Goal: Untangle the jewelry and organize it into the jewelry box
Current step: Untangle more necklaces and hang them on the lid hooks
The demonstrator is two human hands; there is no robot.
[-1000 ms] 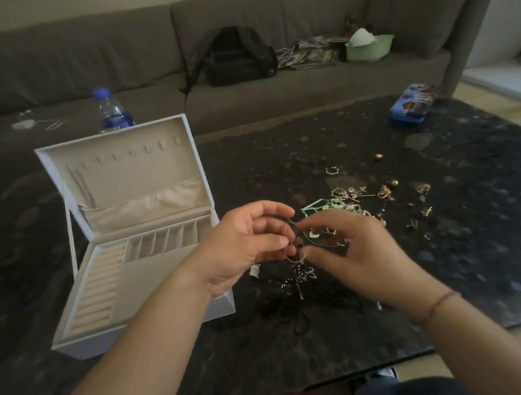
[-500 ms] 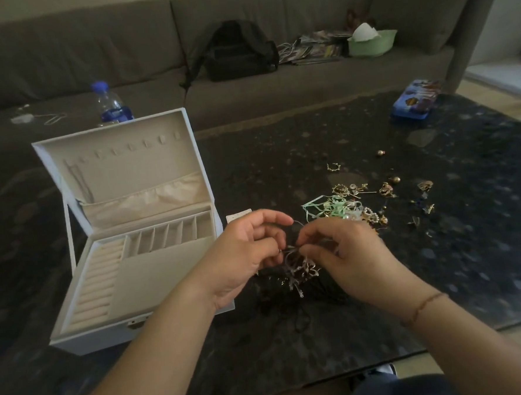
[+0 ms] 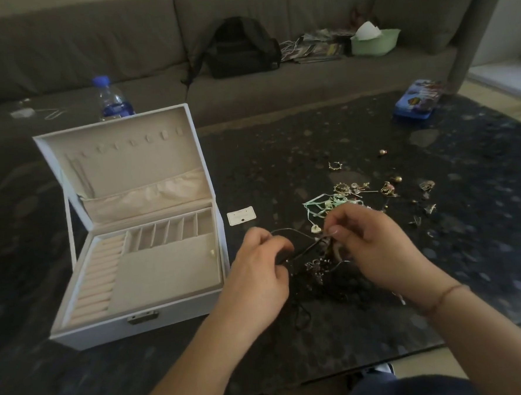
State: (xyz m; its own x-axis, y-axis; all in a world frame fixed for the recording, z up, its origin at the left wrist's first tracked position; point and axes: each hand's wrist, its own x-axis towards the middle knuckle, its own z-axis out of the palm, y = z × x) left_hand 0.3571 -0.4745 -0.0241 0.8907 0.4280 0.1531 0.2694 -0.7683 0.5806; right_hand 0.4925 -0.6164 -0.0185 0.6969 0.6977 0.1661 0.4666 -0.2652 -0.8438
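Note:
A white jewelry box [image 3: 87, 333] stands open on the left of the dark table, its lid upright and its beige compartments showing. Just right of it, my left hand [image 3: 258, 273] and my right hand [image 3: 375, 245] both pinch a tangle of dark cord and silver jewelry [image 3: 315, 262] held low over the table. A taut dark cord runs between the two hands. More loose jewelry [image 3: 359, 191], including a pale green ribbon piece [image 3: 323, 204], lies scattered behind my right hand.
A small white card [image 3: 241, 216] lies beside the box. A blue tin [image 3: 418, 103] sits at the table's far right. A water bottle [image 3: 111, 99] stands behind the box. On the grey sofa are a black backpack [image 3: 241, 49] and a green tub [image 3: 375, 42].
Both hands have dropped lower toward the table and moved slightly apart, stretching the dark cord between them. The white card next to the box has come into view.

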